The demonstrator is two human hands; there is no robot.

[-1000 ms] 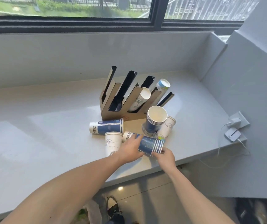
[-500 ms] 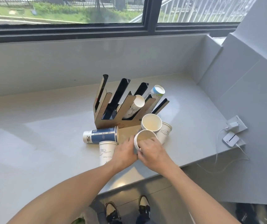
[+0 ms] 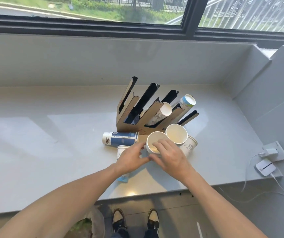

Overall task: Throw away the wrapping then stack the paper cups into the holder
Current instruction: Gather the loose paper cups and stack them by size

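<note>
A brown cardboard cup holder (image 3: 129,124) with slanted black slots stands mid-counter; two of its slots hold white cup stacks (image 3: 162,112). In front of it, my left hand (image 3: 131,158) and right hand (image 3: 170,157) both grip an upright stack of paper cups (image 3: 152,139), mouth up; my right fingers reach over its rim. Beside it stands another upright cup stack (image 3: 176,136) and a white cup (image 3: 190,146). A blue stack (image 3: 120,139) lies on its side to the left. Below my left hand sits a white cup (image 3: 121,149), mostly hidden.
The grey counter (image 3: 52,152) ends at a front edge near my feet. A wall rises at the right, with a socket, a plugged charger (image 3: 270,151) and a white device (image 3: 265,167) with cables. A window ledge runs along the back.
The stack that lay sideways in my hands a second ago now stands upright, mouth up. My right hand has moved onto its rim. The view has shifted closer.
</note>
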